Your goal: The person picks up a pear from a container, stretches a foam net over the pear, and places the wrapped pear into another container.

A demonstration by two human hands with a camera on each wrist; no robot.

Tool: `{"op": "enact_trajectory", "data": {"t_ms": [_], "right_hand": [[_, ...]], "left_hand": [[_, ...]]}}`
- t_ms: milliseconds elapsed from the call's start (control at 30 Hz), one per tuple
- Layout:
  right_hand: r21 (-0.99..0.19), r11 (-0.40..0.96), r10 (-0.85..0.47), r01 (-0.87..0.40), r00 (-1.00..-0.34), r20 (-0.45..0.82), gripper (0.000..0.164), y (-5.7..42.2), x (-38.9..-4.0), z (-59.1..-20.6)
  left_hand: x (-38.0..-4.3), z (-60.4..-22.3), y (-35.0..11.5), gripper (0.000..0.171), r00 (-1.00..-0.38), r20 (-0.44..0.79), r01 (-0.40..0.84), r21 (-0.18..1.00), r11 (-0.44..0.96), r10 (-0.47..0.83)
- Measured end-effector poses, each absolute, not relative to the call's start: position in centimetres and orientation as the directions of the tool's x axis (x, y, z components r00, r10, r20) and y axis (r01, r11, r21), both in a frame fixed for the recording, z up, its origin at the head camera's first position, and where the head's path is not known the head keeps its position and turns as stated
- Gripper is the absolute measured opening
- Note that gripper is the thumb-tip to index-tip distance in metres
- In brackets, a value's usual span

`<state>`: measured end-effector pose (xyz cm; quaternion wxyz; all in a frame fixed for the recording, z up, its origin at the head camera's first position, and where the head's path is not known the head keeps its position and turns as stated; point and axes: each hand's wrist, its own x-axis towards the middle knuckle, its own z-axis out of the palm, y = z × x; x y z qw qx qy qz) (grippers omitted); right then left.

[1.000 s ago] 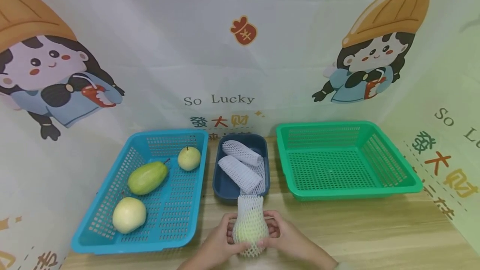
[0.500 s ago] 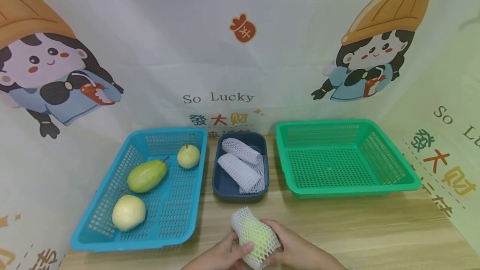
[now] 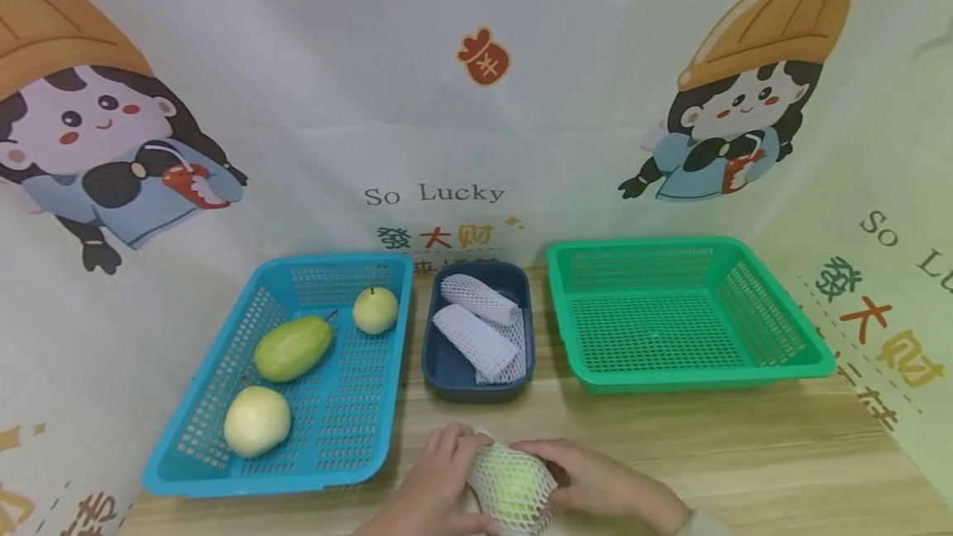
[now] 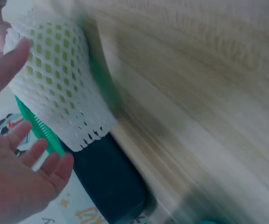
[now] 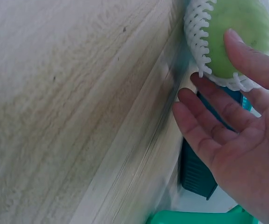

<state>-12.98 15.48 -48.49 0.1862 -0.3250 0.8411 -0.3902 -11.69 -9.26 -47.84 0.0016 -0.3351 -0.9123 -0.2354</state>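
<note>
A pale green fruit, its kind unclear, sits in a white foam net sleeve (image 3: 514, 486) between my two hands, low in the head view. My right hand (image 3: 596, 478) holds its right side; the right wrist view shows the thumb on the bare end of the fruit (image 5: 242, 32). My left hand (image 3: 439, 486) is at the left side of the sleeve. In the left wrist view, the left thumb lies over the foam net (image 4: 50, 70), and the other fingers are loosely bent, apart from its loose end.
A blue basket (image 3: 350, 437) at left holds two pale round fruits and an oblong green fruit (image 3: 294, 348). Behind my hands, a dark blue tray (image 3: 450, 383) holds several foam nets (image 3: 476, 342). A green basket (image 3: 670, 379) stands at right on the wooden table (image 3: 707, 453).
The netted fruit has come down toward me from beside the tray and tilted over. My left hand has shifted up along the sleeve, its fingers nearer the far end; the right stays on the fruit.
</note>
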Motion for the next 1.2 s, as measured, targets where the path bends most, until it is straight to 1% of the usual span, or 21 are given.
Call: {"op": "enact_trajectory", "data": {"t_ms": [67, 100, 133, 233, 400, 500, 633, 767, 933, 1133, 1200], "right_hand": [[-0.785, 0.467, -0.701, -0.408, -0.711, -0.047, 0.062, 15.5, -13.1, -48.5], [-0.784, 0.467, -0.700, -0.408, -0.713, -0.045, 0.061, 15.5, -13.2, -48.5], [-0.773, 0.472, -0.699, -0.423, -0.715, -0.035, 0.061, 15.5, -13.2, -48.6], [-0.767, 0.482, -0.686, -0.423, -0.727, -0.030, 0.059, 15.5, -13.2, -48.7], [-0.791, 0.483, -0.672, -0.377, -0.738, -0.059, 0.055, 15.6, -13.4, -49.0], [-0.808, 0.464, -0.678, -0.363, -0.732, -0.060, 0.052, 15.8, -13.5, -49.2], [-0.819, 0.441, -0.678, -0.366, -0.734, -0.037, 0.052, 15.8, -13.6, -49.5], [-0.828, 0.433, -0.663, -0.356, -0.748, -0.025, 0.050, 15.6, -13.6, -49.6], [-0.826, 0.431, -0.652, -0.363, -0.758, -0.007, 0.046, 15.4, -13.6, -49.8], [-0.826, 0.431, -0.634, -0.363, -0.773, 0.010, 0.040, 15.1, -13.5, -49.9], [-0.830, 0.429, -0.629, -0.355, -0.778, 0.007, 0.039, 15.0, -13.5, -49.8]], "left_hand": [[-11.9, -47.7, -9.1, 0.084, -0.715, 0.193, 0.696, 0.291, 0.656, 0.672], [-12.0, -47.8, -9.0, 0.085, -0.695, 0.191, 0.718, 0.248, 0.651, 0.693], [-12.0, -47.8, -9.0, 0.085, -0.680, 0.181, 0.732, 0.230, 0.641, 0.711], [-12.1, -48.0, -8.8, 0.084, -0.666, 0.135, 0.741, 0.230, 0.630, 0.734], [-12.2, -48.3, -8.6, 0.085, -0.675, 0.076, 0.723, 0.268, 0.637, 0.734], [-12.2, -48.3, -8.4, 0.084, -0.667, 0.072, 0.727, 0.281, 0.626, 0.742], [-12.1, -48.4, -8.2, 0.084, -0.659, 0.066, 0.735, 0.270, 0.622, 0.749], [-12.0, -48.2, -8.0, 0.085, -0.671, 0.055, 0.726, 0.250, 0.640, 0.739], [-11.9, -48.2, -7.7, 0.085, -0.668, 0.113, 0.740, 0.215, 0.638, 0.736], [-11.8, -49.0, -7.3, 0.085, -0.633, 0.268, 0.771, 0.132, 0.623, 0.726], [-11.9, -49.4, -7.1, 0.085, -0.625, 0.301, 0.773, 0.103, 0.627, 0.721]]}}
